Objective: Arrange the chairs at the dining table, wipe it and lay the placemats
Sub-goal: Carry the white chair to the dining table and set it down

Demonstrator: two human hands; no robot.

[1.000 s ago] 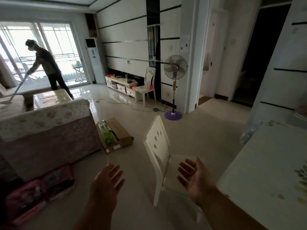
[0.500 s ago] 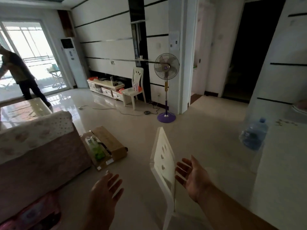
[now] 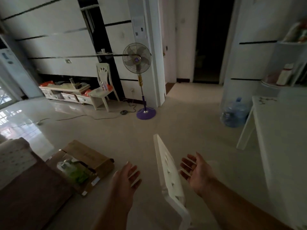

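A white dining chair (image 3: 169, 171) stands in the foreground, seen edge-on from above, its cut-out backrest rising between the two hands. The left hand (image 3: 125, 177) hovers to the left of the backrest, fingers spread and loosely extended, holding nothing and apart from the chair. The right hand (image 3: 196, 171) hangs just right of the backrest, palm turned toward it, fingers splayed wide — it grips nothing, and whether its fingertips brush the chair cannot be told. To the right of the chair runs the white dining table (image 3: 280, 138), with a blue water jug (image 3: 235, 113) on the floor beyond its leg. Left of the chair lies an open cardboard box (image 3: 86, 165) by a sofa (image 3: 25, 180). Far beyond the chair stand a pedestal fan (image 3: 137, 58) on a purple base and a second white chair (image 3: 103, 87) — beside a low TV cabinet (image 3: 66, 93).
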